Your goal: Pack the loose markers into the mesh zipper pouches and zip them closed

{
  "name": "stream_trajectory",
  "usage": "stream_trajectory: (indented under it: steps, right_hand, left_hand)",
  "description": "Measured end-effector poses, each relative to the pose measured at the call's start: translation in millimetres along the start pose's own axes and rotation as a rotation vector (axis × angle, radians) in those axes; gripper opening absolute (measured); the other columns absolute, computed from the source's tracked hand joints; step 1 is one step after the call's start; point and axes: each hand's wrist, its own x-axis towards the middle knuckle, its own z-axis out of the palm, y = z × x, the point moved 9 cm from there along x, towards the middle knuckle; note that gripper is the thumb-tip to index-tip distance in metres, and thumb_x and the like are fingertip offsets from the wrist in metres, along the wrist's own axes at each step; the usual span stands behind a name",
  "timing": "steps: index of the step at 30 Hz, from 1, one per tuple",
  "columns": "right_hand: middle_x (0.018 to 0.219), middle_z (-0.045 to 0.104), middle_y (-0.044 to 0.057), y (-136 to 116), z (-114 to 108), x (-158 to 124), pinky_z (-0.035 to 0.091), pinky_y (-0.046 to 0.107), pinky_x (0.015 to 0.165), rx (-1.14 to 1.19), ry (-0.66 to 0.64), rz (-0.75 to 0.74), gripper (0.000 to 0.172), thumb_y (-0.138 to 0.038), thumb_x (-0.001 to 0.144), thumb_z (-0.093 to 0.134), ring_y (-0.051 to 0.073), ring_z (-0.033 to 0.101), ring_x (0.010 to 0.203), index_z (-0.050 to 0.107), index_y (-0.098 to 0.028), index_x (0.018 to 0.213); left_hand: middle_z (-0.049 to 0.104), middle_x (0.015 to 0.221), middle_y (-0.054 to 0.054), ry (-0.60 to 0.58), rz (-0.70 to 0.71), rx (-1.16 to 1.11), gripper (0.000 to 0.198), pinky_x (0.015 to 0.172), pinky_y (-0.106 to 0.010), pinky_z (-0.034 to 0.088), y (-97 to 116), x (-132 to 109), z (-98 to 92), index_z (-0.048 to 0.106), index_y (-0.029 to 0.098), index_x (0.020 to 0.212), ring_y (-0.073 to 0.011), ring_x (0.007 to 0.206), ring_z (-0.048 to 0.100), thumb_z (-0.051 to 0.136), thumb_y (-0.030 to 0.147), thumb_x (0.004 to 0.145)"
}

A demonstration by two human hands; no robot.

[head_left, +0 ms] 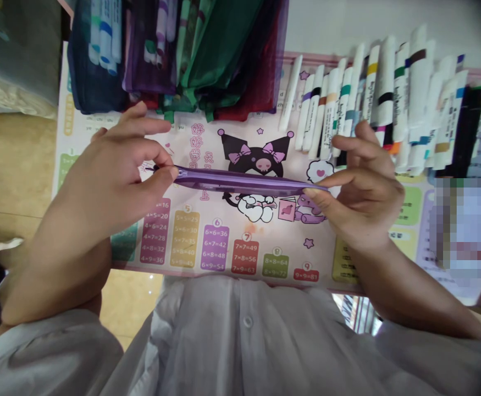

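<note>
A purple zippered mesh pouch [240,180] is stretched level between my two hands, its zipper edge facing up toward me. My left hand [128,165] pinches the end by the zipper pull, thumb against forefinger. At the opposite end, my right hand [364,184] grips the corner between thumb and forefinger, its other fingers raised. The zipper looks closed along its length. Whether anything lies inside the pouch I cannot tell.
Blue, purple, green and red mesh pouches [227,60], some with markers inside, lie at the back left. Loose white markers [384,88] are heaped at the back right. A printed desk mat [260,231] with a cartoon and multiplication tables covers the table.
</note>
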Motion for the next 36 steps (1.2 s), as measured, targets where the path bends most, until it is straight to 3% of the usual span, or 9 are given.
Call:
stream_trajectory:
  steps: [9, 18, 23, 29, 36]
  right_hand:
    - [0.142, 0.062, -0.009, -1.8, 0.1, 2.4, 0.026, 0.066, 0.127, -0.019, 0.006, -0.015, 0.022, -0.028, 0.077, 0.083, 0.032, 0.039, 0.151, 0.074, -0.033, 0.096]
    - [0.143, 0.062, -0.009, -0.3, -1.5, 0.6, 0.025, 0.067, 0.127, -0.033, 0.003, -0.018, 0.021, -0.028, 0.077, 0.083, 0.032, 0.039, 0.151, 0.073, -0.033, 0.096]
    - [0.142, 0.061, -0.009, 0.1, -2.2, 0.2, 0.026, 0.069, 0.126, -0.039, 0.005, -0.01, 0.02, -0.029, 0.078, 0.082, 0.033, 0.038, 0.151, 0.073, -0.033, 0.095]
    - [0.143, 0.061, -0.009, 0.1, -2.2, 0.5, 0.025, 0.067, 0.127, -0.036, 0.003, -0.009, 0.022, -0.027, 0.077, 0.083, 0.032, 0.039, 0.151, 0.073, -0.033, 0.097]
    - [0.142, 0.062, -0.008, 0.6, -2.3, 0.4, 0.026, 0.064, 0.128, -0.027, 0.008, 0.004, 0.022, -0.026, 0.076, 0.083, 0.032, 0.039, 0.151, 0.074, -0.032, 0.095]
  left_hand:
    - [0.064, 0.142, 0.0, -0.013, 0.012, -0.004, 0.025, 0.126, -0.04, 0.031, -0.7, -1.9, -1.2, 0.068, 0.024, 0.079, -0.0248, 0.148, 0.043, 0.054, 0.044, 0.086]
    - [0.064, 0.142, 0.003, 0.009, -0.043, -0.045, 0.022, 0.126, -0.036, 0.031, -6.4, -2.6, -5.7, 0.066, 0.024, 0.082, -0.0228, 0.147, 0.045, 0.056, 0.044, 0.086]
    - [0.066, 0.137, 0.004, 0.028, -0.066, -0.094, 0.019, 0.126, -0.037, 0.032, -9.2, -2.2, -6.3, 0.064, 0.024, 0.082, -0.0226, 0.143, 0.05, 0.06, 0.042, 0.087]
    - [0.069, 0.135, -0.003, 0.057, -0.154, -0.164, 0.021, 0.121, -0.039, 0.04, -23.1, -1.0, -5.6, 0.067, 0.022, 0.079, -0.0259, 0.134, 0.059, 0.067, 0.042, 0.083]
    - [0.071, 0.131, 0.0, 0.091, -0.175, -0.178, 0.02, 0.12, -0.039, 0.041, -28.6, -0.3, -7.7, 0.07, 0.022, 0.079, -0.025, 0.132, 0.061, 0.07, 0.042, 0.082]
